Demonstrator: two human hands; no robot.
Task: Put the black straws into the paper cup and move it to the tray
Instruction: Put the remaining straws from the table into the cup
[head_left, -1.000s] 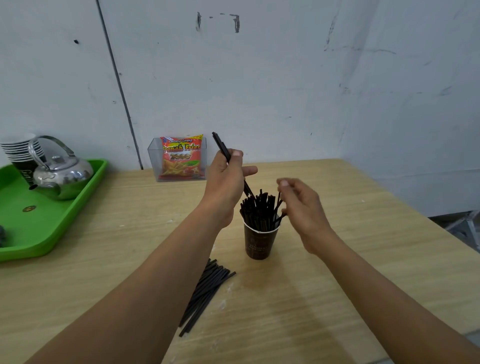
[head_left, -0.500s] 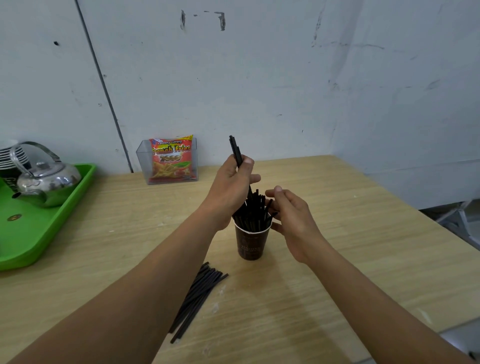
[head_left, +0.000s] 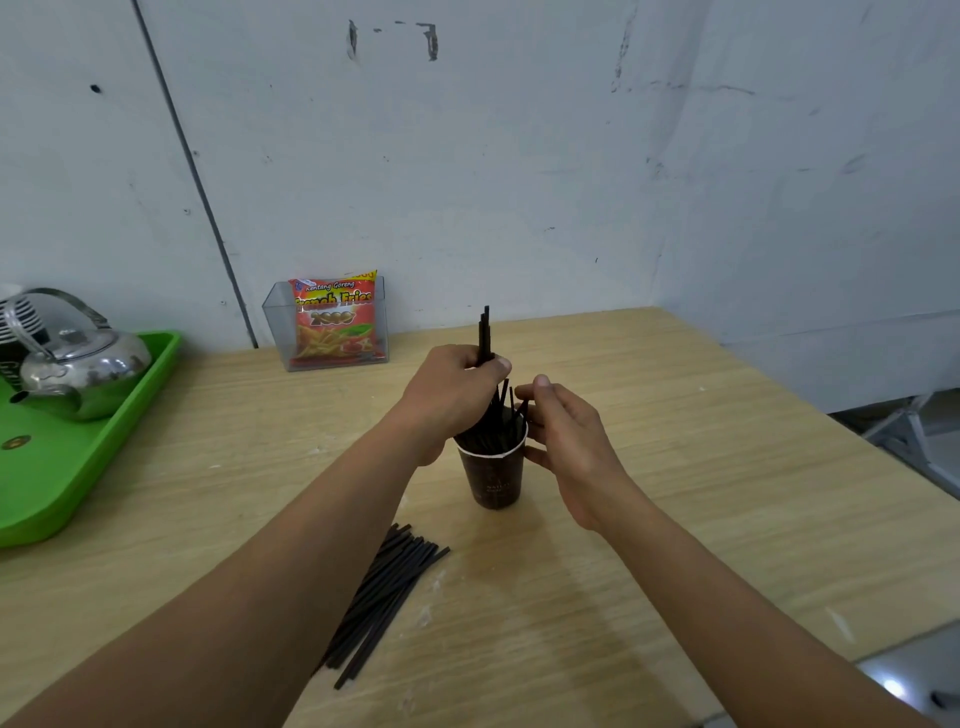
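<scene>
Left hand (head_left: 451, 396) grips straws (head_left: 485, 332) upright over the cup (head_left: 493, 479), right hand (head_left: 567, 442) curls round its rim, and behind the cup a packet (head_left: 335, 323) reads "French Fries 2000".

I read "Kentang Goreng", "French Fries" and "2000" on the snack bag (head_left: 335, 322). The small print on the cup (head_left: 493, 480) is too faint for me.
</scene>
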